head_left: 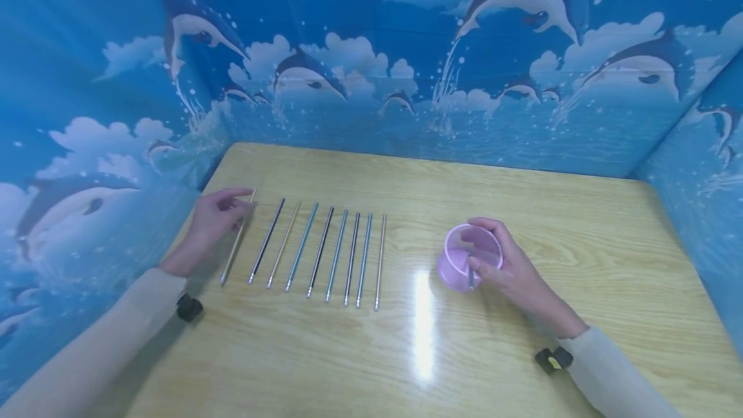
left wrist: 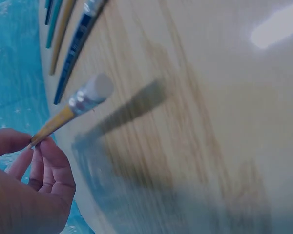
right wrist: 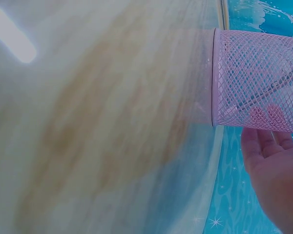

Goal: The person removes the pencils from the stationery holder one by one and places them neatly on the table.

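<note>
My left hand [head_left: 216, 215] pinches a yellow pencil [head_left: 235, 250] near its far end, at the left of a row of pencils. In the left wrist view, that pencil's white eraser end [left wrist: 98, 87] is tilted up, with its shadow on the table. On the right side, my right hand [head_left: 511, 269] grips a pink mesh pen holder [head_left: 451, 268] by its rim. One pencil [head_left: 471, 279] stands in the holder, its end showing at the rim. Through the mesh, the right wrist view shows this pencil slanting [right wrist: 268, 95].
Several pencils, among them a dark blue one [head_left: 267, 240], a teal one [head_left: 302, 247] and a pinkish one [head_left: 380, 262], lie side by side on the wooden table [head_left: 348, 360], eraser ends toward me. A blue dolphin-print curtain [head_left: 360, 121] borders the back and sides.
</note>
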Tool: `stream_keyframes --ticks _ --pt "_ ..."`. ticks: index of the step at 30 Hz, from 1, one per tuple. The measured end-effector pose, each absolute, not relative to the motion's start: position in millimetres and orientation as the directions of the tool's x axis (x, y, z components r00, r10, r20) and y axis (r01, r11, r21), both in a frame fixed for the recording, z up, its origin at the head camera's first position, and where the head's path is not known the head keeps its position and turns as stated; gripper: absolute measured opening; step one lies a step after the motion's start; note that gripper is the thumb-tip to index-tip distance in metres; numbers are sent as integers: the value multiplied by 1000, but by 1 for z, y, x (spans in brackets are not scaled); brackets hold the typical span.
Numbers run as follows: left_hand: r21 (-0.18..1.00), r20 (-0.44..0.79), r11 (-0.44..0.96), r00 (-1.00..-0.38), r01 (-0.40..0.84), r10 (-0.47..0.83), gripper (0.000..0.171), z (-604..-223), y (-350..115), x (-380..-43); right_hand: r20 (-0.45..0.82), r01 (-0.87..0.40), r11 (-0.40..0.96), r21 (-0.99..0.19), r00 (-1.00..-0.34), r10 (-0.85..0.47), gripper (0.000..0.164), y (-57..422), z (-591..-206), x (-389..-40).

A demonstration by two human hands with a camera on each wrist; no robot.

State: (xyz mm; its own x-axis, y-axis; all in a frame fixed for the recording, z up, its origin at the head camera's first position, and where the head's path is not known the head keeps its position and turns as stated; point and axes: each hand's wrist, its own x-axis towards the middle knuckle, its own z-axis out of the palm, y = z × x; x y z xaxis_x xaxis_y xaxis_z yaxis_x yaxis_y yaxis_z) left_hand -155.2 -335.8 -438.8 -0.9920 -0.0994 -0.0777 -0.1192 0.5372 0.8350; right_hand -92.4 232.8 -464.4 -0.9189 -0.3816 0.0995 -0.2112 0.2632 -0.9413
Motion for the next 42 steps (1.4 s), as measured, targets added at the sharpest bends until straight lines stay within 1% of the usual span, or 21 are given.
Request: stream_keyframes --ticks 9,14,25,30,38,42 --pt "747 -113 650 -990 -139 -82 44 -449 -335 -170 104 -215 268 -939 -920 -377 65 232 -465 -91" --pt "712 -133 688 -989 -140 -64 44 -452 -331 -173 105 -215 268 -939 -921 -374 65 232 -465 -91" --pt "662 -170 732 -983 -162 -64 45 -451 -318 -177 99 -214 274 -938 -920 -379 65 233 -465 -91" --pt "643 -166 749 -984 -161 -69 44 -451 -314 -177 93 -207 274 -939 -921 -378 65 234 -465 -91" --pt "645 -158 750 -986 -148 -59 43 -452 -313 -176 102 -220 285 -933 -921 -377 65 234 -466 -93" --pt "650 -156 744 -985 -154 -68 47 -452 -314 -174 105 -222 280 -934 -919 -379 65 234 -466 -94"
